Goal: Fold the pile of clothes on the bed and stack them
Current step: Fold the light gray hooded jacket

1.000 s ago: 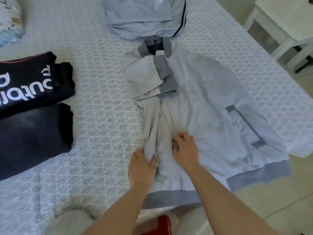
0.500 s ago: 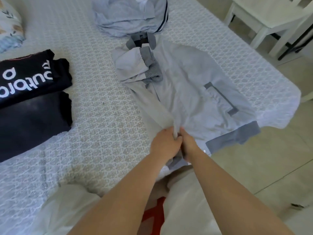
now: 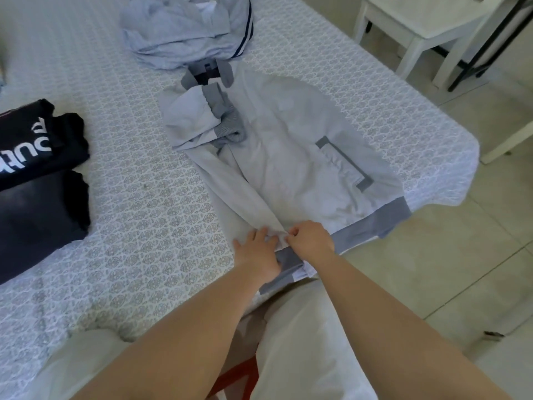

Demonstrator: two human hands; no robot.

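At the bed's (image 3: 121, 232) left edge, two folded dark garments (image 3: 37, 180) are lying stacked, the upper one showing partial white lettering, "OUT". Near the front edge, the left hand (image 3: 256, 252) is pressing flat, fingers spread, while the right hand (image 3: 310, 241) is pinching the pale grey jacket's (image 3: 288, 157) folded-in side above its hem, lower than a second ago, suggesting the fold is being tidied. Unfolded clothes (image 3: 184, 27) are waiting at the far edge.
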